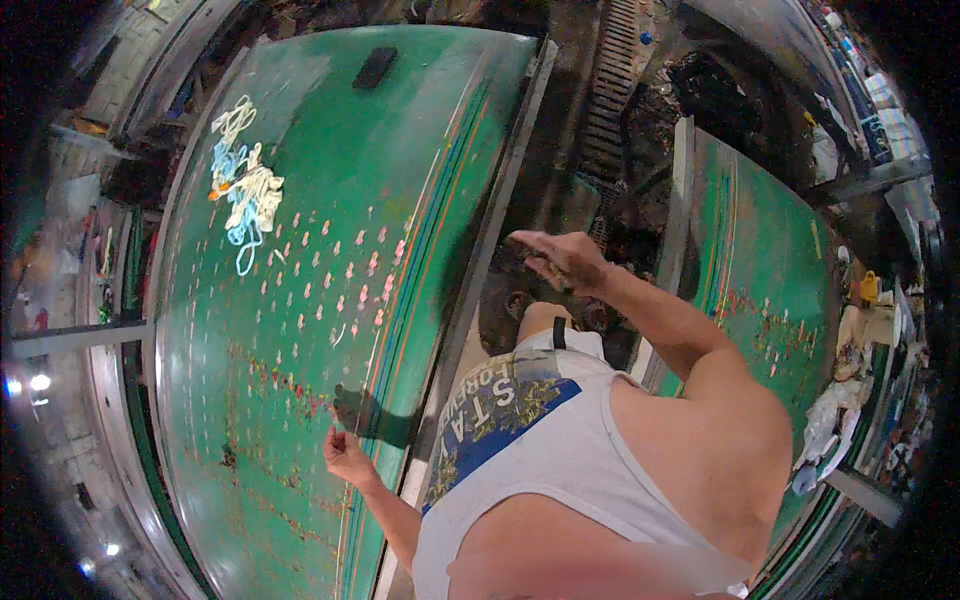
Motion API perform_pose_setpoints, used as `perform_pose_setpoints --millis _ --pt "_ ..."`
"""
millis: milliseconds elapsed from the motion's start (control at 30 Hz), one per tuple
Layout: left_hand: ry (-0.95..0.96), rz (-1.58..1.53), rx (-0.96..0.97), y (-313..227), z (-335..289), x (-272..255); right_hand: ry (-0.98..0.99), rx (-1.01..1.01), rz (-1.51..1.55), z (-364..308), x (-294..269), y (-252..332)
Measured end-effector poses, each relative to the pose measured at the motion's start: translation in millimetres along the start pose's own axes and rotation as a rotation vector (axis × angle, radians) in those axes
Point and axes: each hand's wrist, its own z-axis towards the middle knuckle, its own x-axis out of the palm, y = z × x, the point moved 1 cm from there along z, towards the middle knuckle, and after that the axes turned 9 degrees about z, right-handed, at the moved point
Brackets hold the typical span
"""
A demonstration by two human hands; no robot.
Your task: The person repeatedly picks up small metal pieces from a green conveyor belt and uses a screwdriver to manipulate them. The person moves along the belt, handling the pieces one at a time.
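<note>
My left hand [347, 457] is over the near part of a long green table [320, 150], its fingertips pinched together. Whatever lies between them is too small to make out. Close beyond it runs a trail of small red and brown bits [290, 385]. Farther up the surface, small pink pieces [373, 262] are laid in rows. My right hand [565, 262] hangs past the table's right edge, over the gap, with fingers stretched out and slightly apart. Dark specks show about its fingers, and I see no object gripped there.
A tangle of white and light blue cord [245, 195] lies at the table's far left. A flat black object [375, 68] rests near the far end. To my right stands a second green table [770, 220] with scattered bits. A slatted metal strip [610, 90] lies beyond the gap.
</note>
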Motion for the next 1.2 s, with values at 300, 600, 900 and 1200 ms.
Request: perform_pose_setpoints --millis 300,600,900,1200 --pt "0.126 0.056 -0.142 -64 30 29 -0.108 0.556 -0.125 -36 -40 -50" --pt "0.021 0.489 0.377 -91 58 149 0.313 0.495 -0.125 -41 -46 -42" --pt "-0.073 0.887 0.092 -131 54 214 0.289 0.297 -0.028 18 -54 -104" --pt "-0.101 0.89 0.088 -135 54 215 0.125 0.195 0.11 74 -71 -144"
